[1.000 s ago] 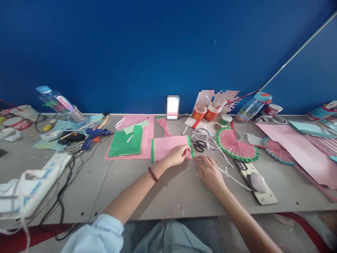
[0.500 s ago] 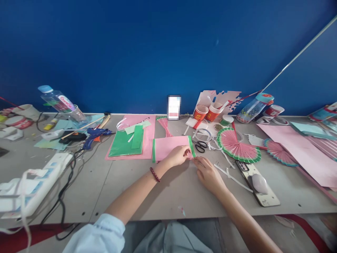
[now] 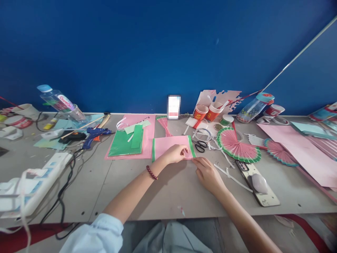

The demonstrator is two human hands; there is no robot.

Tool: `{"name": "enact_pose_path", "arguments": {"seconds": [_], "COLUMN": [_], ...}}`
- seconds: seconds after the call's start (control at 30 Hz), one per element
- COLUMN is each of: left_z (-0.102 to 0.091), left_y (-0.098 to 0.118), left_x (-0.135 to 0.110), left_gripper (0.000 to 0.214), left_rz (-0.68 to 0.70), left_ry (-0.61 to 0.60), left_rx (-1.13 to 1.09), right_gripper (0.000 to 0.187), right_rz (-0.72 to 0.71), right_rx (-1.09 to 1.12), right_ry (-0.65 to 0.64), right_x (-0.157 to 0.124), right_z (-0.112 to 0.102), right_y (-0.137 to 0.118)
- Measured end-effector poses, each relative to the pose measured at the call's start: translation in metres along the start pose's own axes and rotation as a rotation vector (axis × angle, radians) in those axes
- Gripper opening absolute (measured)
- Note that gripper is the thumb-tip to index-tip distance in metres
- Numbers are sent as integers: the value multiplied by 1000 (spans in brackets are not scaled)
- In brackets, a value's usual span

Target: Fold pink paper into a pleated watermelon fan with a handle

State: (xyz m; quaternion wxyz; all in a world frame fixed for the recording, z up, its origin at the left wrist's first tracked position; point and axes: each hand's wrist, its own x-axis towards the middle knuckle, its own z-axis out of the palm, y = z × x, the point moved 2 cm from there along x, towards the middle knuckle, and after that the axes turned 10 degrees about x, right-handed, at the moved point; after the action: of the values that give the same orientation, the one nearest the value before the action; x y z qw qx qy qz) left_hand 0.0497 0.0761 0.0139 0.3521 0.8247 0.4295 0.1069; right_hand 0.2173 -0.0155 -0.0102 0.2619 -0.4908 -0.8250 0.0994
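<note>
A pink paper sheet with green strips along its left and right edges lies flat on the table. My left hand rests on its right half, fingers curled in and pressed to the paper. At the sheet's lower right corner, my right hand has its fingers together, pinching the edge by the green strip. The fingertips' undersides are hidden. Just right of the sheet lie black-handled scissors. Behind it is a pleated pink paper piece with green tips.
To the left, a green paper pack lies on pink paper, near a blue glue gun and a power strip. On the right are a watermelon-patterned paper fan, a phone under a white mouse-like object, and red paper cups.
My left hand and forearm have shifted slightly left, with the fingers still curled on the sheet. My right hand has slid a little left along the corner.
</note>
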Motion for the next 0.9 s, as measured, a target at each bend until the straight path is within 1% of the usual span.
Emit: {"name": "enact_pose_path", "arguments": {"seconds": [0.23, 0.4, 0.6, 0.77, 0.9], "left_z": [-2, -2, 3, 9, 11], "left_y": [2, 3, -2, -5, -9], "left_x": [-1, -2, 0, 1, 2], "left_gripper": [24, 23, 25, 29, 25], "left_rz": [-30, -18, 14, 15, 22], "left_ry": [25, 16, 19, 71, 100], "left_rx": [5, 10, 37, 78, 76], "right_gripper": [47, 45, 44, 42, 43], "right_rz": [-6, -9, 3, -21, -63], "right_rx": [-73, -103, -116, -172, -164], "right_ry": [-36, -61, -71, -99, -142], "right_x": [0, 1, 1, 3, 5], "right_z": [0, 1, 0, 0, 0], "right_y": [-2, -3, -5, -7, -8]}}
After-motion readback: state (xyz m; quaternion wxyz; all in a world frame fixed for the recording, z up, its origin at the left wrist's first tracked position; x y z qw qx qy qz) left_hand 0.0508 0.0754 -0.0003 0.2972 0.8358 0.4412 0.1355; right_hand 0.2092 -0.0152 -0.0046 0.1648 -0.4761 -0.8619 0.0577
